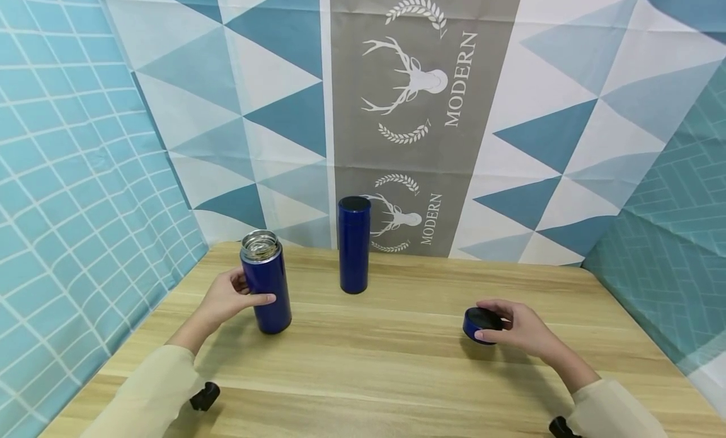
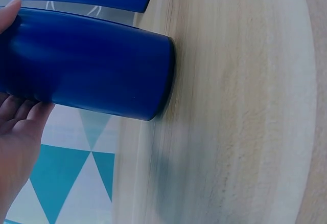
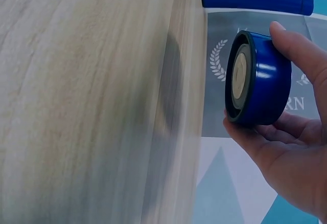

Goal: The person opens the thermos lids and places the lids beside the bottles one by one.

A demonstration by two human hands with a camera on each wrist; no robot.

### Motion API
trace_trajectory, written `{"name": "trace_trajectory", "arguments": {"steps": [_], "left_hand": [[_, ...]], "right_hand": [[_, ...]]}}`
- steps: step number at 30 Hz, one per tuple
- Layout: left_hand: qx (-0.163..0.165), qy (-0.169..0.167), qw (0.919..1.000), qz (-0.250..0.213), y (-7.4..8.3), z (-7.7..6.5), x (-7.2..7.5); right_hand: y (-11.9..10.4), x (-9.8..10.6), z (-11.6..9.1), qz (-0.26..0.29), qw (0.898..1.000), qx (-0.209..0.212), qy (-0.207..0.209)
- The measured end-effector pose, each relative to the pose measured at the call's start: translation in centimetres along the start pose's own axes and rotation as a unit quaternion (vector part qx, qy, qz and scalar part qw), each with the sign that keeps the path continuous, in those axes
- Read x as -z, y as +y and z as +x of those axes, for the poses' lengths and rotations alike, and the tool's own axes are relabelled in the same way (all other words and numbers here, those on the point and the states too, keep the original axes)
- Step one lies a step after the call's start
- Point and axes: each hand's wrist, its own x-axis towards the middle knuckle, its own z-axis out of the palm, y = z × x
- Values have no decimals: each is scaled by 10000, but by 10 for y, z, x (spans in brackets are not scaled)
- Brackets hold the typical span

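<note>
On the left of the table, my left hand grips a blue thermos flask around its body, thumb across the front. The flask stands upright with its steel mouth uncovered. At the right, my right hand holds the flask's blue lid by its sides, black top facing up. In the right wrist view the lid is clear of the wood, its pale round inner seal showing. A second blue flask, slimmer and with its black-topped lid on, stands between the hands, farther back.
The wooden table reaches back to a patterned cloth wall with triangles and deer heads. Blue tiled-print sheeting closes off the left side, and a green patterned sheet the right.
</note>
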Motion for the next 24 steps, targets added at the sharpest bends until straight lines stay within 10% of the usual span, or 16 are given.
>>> {"name": "trace_trajectory", "arguments": {"steps": [24], "left_hand": [[96, 0, 10000, 3, -4, 1, 5]], "right_hand": [[16, -5, -3, -467, 9988, -34, 135]]}}
